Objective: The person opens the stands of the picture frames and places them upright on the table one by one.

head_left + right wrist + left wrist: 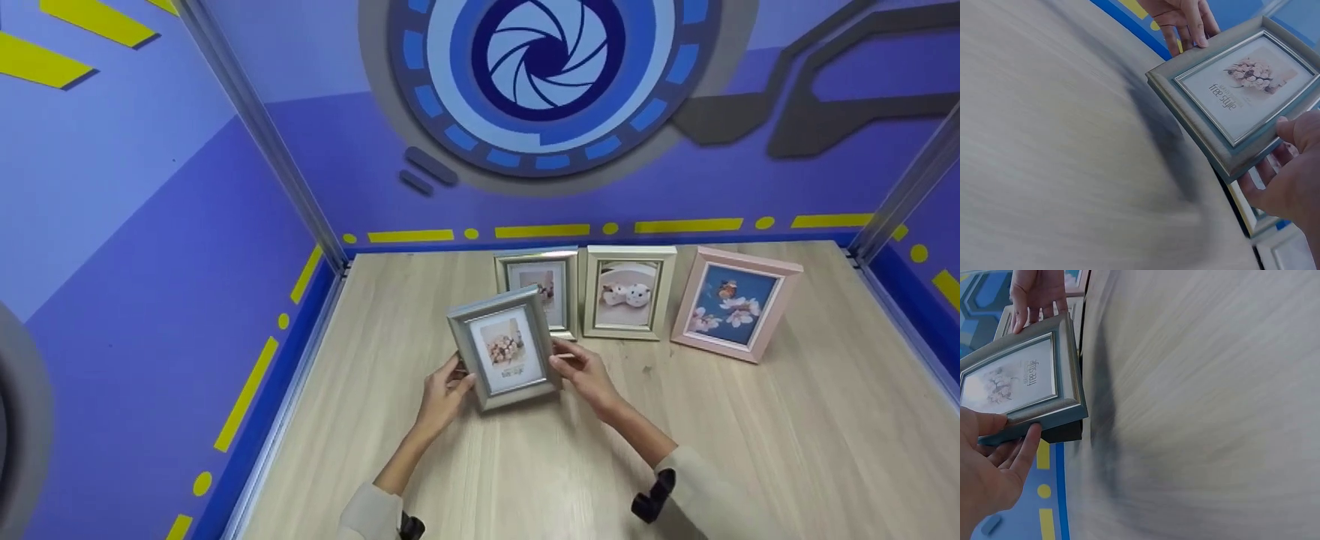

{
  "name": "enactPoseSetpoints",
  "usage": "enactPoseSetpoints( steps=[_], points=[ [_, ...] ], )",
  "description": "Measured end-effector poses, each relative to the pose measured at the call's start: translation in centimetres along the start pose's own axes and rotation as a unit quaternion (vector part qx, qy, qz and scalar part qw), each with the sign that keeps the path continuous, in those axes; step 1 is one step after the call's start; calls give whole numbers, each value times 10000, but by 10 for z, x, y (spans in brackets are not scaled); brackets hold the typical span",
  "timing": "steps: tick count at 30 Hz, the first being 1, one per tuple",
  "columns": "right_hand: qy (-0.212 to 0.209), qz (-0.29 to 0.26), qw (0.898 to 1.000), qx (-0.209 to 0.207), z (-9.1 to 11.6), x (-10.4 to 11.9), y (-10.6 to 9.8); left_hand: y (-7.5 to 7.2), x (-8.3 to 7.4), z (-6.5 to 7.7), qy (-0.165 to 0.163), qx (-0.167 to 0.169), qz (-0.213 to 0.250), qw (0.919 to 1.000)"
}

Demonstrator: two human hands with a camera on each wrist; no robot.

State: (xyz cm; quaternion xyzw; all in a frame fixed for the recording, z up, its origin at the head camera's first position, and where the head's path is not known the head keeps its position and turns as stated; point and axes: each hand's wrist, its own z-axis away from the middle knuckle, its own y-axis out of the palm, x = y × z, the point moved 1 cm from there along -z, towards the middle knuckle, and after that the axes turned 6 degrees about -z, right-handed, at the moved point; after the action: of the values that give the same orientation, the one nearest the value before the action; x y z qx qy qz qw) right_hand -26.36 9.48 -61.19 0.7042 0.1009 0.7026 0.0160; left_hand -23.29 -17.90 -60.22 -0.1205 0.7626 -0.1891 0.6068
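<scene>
Both hands grip a silver-grey picture frame (pixel 512 349) by its two sides, tilted and raised over the wooden table. Its picture shows a bouquet of pale roses with lettering below. The left hand (pixel 444 397) pinches the left side, thumb on the front and fingers behind. On the opposite side the right hand (pixel 592 379) holds the edge the same way, its thumb on the front in the right wrist view. Directly behind stands a similar silver frame (pixel 568 292), partly hidden by the held one.
A cream-gold frame (pixel 667 292) with a picture of two white toy-like figures stands right of the silver one. Further right is a pink frame (pixel 776 307) with a butterfly and blossoms. Patterned blue-purple walls (pixel 315 165) enclose the wooden table (pixel 390 322) at the back and sides.
</scene>
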Motion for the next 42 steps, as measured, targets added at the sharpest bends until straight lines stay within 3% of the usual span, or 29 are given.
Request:
enactPoseSetpoints(
  steps=[9, 15, 22, 28, 34, 38, 42],
  points=[
    [-502, 119, 9982, -309, -22, 3, 36, -23, 2, -2, -439, -480, 122, 9978],
    [-990, 476, 9936, -278, -30, 2, 56, -43, -23, 0, -736, -684, 331, 9944],
    [-974, 981, 9903, 123, -35, 5, 82, -51, 18, -10, -1154, -1173, 338, 9858],
    [-751, 1102, 9885, 713, -50, 4, 90, -61, 28, -28, -1122, -1520, 226, 9817],
    [-466, 1084, 9879, 1006, -58, 3, 94, -68, 34, -42, -887, -1498, -140, 9846],
    [-387, 1211, 9854, 1131, -63, 0, 98, -72, 39, -46, -920, -1504, 2, 9843],
    [-347, 1202, 9852, 1168, -69, -3, 103, -75, 45, -50, -1162, -1497, 330, 9813]
  ],
)
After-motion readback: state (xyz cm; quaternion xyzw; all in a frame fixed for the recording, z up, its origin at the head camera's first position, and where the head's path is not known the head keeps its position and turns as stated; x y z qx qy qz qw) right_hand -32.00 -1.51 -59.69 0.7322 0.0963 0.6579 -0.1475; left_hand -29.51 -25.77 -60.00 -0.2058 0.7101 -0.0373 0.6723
